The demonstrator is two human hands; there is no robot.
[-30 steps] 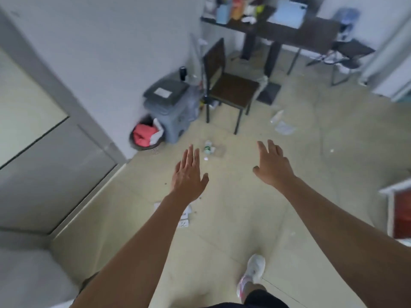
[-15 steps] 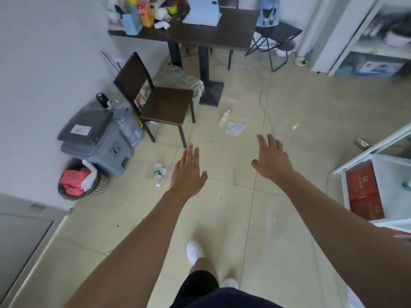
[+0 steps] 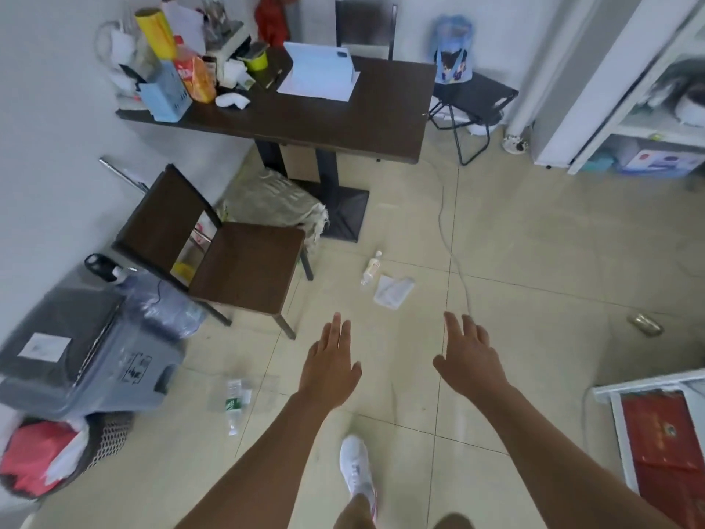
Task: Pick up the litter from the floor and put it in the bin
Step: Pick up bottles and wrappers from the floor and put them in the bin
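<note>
- Litter lies on the floor [image 3: 534, 261]: a clear water bottle [image 3: 233, 400] sits low, to the left of our left hand [image 3: 329, 366].
- Its long side points toward us and away.
- Our right hand [image 3: 471, 357] is farther off.
- All our fingers [image 3: 335, 326] are spread, holding nothing.

Dark brown table [image 3: 305, 124] and chair [image 3: 244, 265], grey lidded bin [image 3: 95, 360], pale beige floor tiles [image 3: 534, 261], white shoe [image 3: 356, 471]

My basket [image 3: 110, 433] at 8 o'clock is cut by the frame edge, half hidden under the grey bin [image 3: 95, 360]. Bottle [image 3: 233, 399] label blurred. Object [image 3: 644, 324] at 3 o'clock too small to identify.
</note>
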